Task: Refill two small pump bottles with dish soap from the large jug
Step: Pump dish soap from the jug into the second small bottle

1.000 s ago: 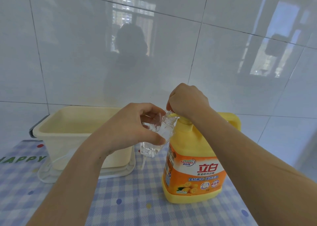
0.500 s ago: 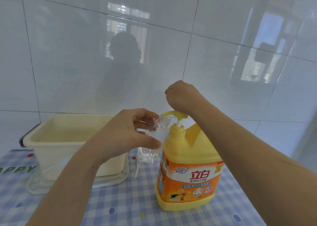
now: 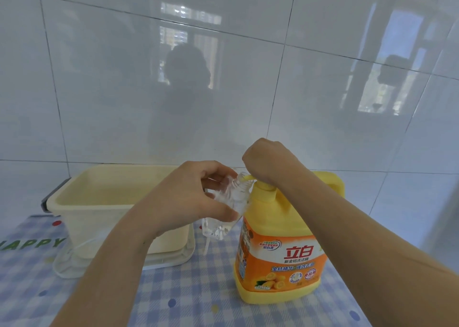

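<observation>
Yellow jug (image 3: 280,252) stands upright on the checked table (image 3: 198,289). Right hand (image 3: 268,160) sits on top of the jug, grip curled down over the pump head (image 3: 267,186), which is mostly hidden under it. Pump nozzle (image 3: 248,177) sticks out to the jug's left.

Left hand (image 3: 188,195) is just left of the jug, grip wrapped round the small clear bottle (image 3: 217,230). The bottle is cap off, tilted, with its open neck touching the nozzle tip.

Progress: early, by my read. This looks like the first bottle being pumped full; there is little liquid in its base, though the level is hard to read through the clear plastic. Left to do: finish filling it, cap it, then do the second bottle.

Left of the jug is a cream tub (image 3: 99,195) on a tray (image 3: 178,257). A clear item (image 3: 67,264) lies at the tub's front corner, well left of the jug; cannot tell if that is bottle two. A thin white tube (image 3: 206,246) shows below the held bottle, possibly a pump stem.
</observation>
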A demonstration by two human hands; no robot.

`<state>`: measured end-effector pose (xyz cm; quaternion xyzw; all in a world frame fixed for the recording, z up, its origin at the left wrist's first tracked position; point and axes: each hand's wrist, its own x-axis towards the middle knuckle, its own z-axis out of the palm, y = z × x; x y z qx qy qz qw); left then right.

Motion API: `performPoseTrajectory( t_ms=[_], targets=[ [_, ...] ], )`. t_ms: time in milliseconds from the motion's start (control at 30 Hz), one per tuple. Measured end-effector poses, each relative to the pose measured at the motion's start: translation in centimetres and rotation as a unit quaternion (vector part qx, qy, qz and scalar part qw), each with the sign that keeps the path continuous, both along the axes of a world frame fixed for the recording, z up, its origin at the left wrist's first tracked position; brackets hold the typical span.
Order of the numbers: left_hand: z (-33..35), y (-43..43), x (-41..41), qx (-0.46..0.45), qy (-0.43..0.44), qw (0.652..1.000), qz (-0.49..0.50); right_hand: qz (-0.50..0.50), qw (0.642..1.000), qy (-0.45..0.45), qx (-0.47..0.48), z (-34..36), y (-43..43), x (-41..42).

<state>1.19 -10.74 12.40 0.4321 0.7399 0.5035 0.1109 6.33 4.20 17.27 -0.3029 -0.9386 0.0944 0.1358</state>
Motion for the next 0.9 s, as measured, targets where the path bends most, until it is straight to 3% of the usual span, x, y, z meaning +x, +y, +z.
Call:
performPoseTrajectory(
  t_ms=[233,900],
  targets=[
    [0.1,-0.1,-0.1,-0.011,0.002,1.000,-0.008,0.015,1.000,-0.024,-0.009,-0.1,-0.3,-0.1],
    [0.2,0.1,0.2,0.025,-0.026,0.999,-0.004,0.013,0.997,0.071,0.008,2.3,0.5,0.1]
  ],
)
